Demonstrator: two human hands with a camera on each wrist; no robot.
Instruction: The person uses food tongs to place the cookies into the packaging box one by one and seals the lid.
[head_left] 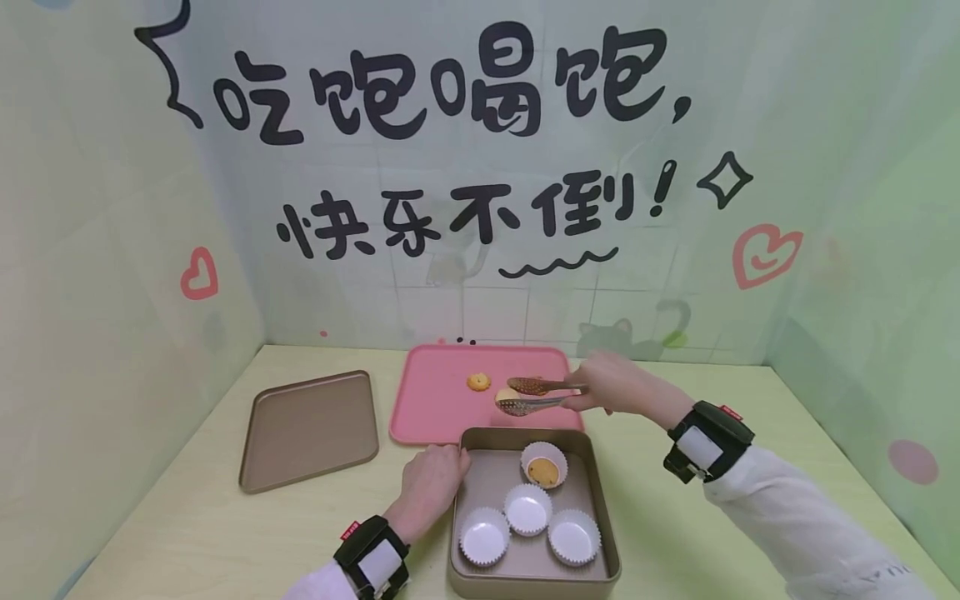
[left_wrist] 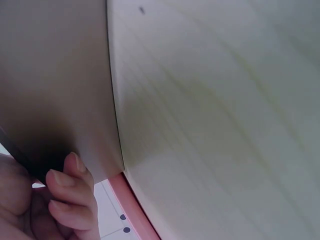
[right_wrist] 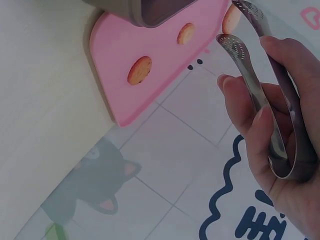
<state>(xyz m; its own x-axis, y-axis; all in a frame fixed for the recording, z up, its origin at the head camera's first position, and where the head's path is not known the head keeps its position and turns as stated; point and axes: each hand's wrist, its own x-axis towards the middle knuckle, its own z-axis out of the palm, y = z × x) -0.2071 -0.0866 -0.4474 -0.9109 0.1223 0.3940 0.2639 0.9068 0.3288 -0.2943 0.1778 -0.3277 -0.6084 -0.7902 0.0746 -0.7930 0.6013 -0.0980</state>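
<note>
My right hand [head_left: 611, 385] holds metal tongs [right_wrist: 287, 115] with perforated tips above the pink tray [head_left: 435, 408]. A round cookie [right_wrist: 230, 20] lies between the tong tips; whether they touch it I cannot tell. Another cookie [head_left: 478, 382] sits on the tray, left of the tongs. At the far left corner of a deep square baking pan [head_left: 487, 583], my left hand [head_left: 431, 483] grips the wall, its fingers [left_wrist: 72, 190] curled against the outside. The pan contains several white paper cups, and the farthest cup [head_left: 545, 450] has a cookie [head_left: 543, 472] in it.
A flat brown tray [head_left: 311, 433] lies on the table to the left. The pan stands just in front of the pink tray, close to its near edge. A printed backdrop [head_left: 480, 308] rises behind the table, with side panels at left and right.
</note>
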